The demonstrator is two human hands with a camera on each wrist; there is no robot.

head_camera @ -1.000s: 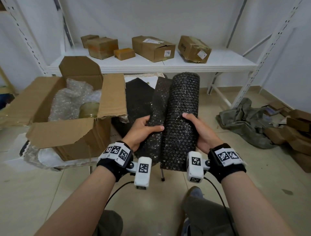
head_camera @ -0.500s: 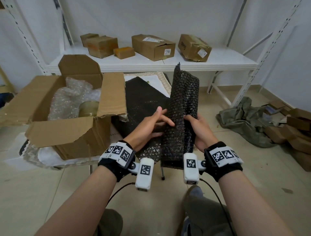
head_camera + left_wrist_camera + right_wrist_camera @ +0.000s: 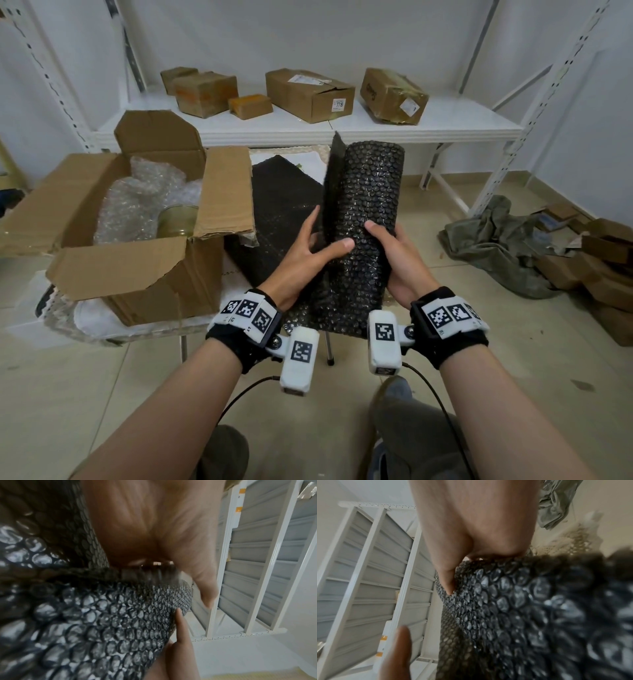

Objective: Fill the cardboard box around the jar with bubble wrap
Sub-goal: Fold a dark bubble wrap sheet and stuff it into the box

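1. Far left, the open cardboard box (image 3: 137, 274) sits on a low table, flaps splayed; clear bubble wrap (image 3: 137, 202) is bunched along its back and left side, and the jar (image 3: 178, 219) stands inside toward the right wall, only its top visible.

2. Just right of the box, a flat sheet of black bubble wrap (image 3: 281, 205) lies on the table beside it.

3. My left hand (image 3: 308, 253) is spread against the loose flap of the black bubble-wrap roll (image 3: 366, 219), thumb laid across the front and fingers mostly straight behind the flap, pressing rather than clutching.

4. My right hand (image 3: 394, 260) cradles the roll from the right, thumb on the front, fingers curled round the back; the right wrist view shows the thumb dug into the bubbles.

5. Behind, small cardboard cartons (image 3: 308, 94) line a white shelf (image 3: 308, 132); a grey-green cloth (image 3: 496, 240) lies crumpled on the floor at right.

6. As I read it, I am rolling a black sheet into filler, held upright and clear of the box. The next move would be carrying it left and tucking it into the gap by the jar, which looks bare on its near and right sides, without tipping the jar.
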